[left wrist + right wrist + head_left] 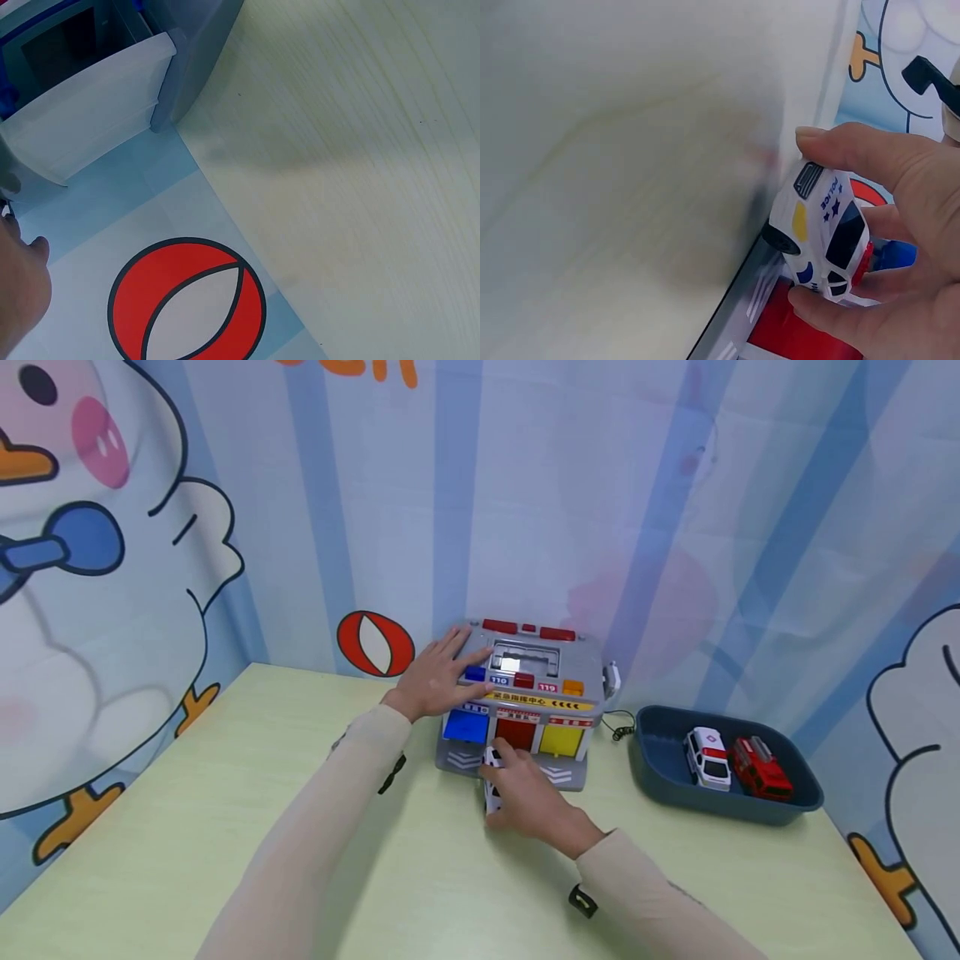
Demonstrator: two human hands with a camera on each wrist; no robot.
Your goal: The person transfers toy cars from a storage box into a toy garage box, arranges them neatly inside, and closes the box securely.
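Note:
A grey toy emergency-station garage stands by the back wall, with a blue door, a red door and a yellow door. My left hand rests spread on its roof's left side; in the left wrist view only part of that hand shows. With thumb and fingers, my right hand grips a white toy police car at the garage's front ramp, around the blue and red doors. Much of the car is hidden by the hand in the head view.
To the right, a dark blue tray holds a white toy ambulance and a red toy fire truck. A coiled black cord lies between garage and tray. Printed cloth hangs behind the pale table.

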